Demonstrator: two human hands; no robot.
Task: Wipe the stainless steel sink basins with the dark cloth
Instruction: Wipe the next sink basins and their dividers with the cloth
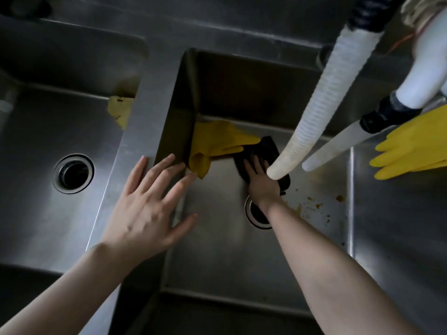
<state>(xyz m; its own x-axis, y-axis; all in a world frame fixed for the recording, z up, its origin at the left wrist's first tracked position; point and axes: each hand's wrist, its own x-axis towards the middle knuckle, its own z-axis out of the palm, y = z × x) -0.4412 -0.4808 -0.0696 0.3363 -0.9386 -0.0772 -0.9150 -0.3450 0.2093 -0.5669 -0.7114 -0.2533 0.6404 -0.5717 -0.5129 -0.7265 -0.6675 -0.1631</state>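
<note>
Two stainless steel basins lie below me: the left basin (pixel 43 131) and the deeper right basin (pixel 217 257). My right hand (pixel 260 178) presses flat, fingers straight, on the dark cloth (pixel 264 147) on the right basin's floor, just beyond its drain (pixel 254 213). My left hand (pixel 150 201) rests with spread fingers on the divider (pixel 135 131) between the basins. Brown food bits (pixel 316 205) are scattered on the basin floor to the right of the drain.
A yellow glove (pixel 217 141) lies in the right basin's far left corner, touching the cloth. Two white hoses (pixel 324 97) hang over that basin. Another yellow glove (pixel 416 146) lies on the right ledge. The left basin has a drain (pixel 73 174) and a yellow scrap (pixel 121 110).
</note>
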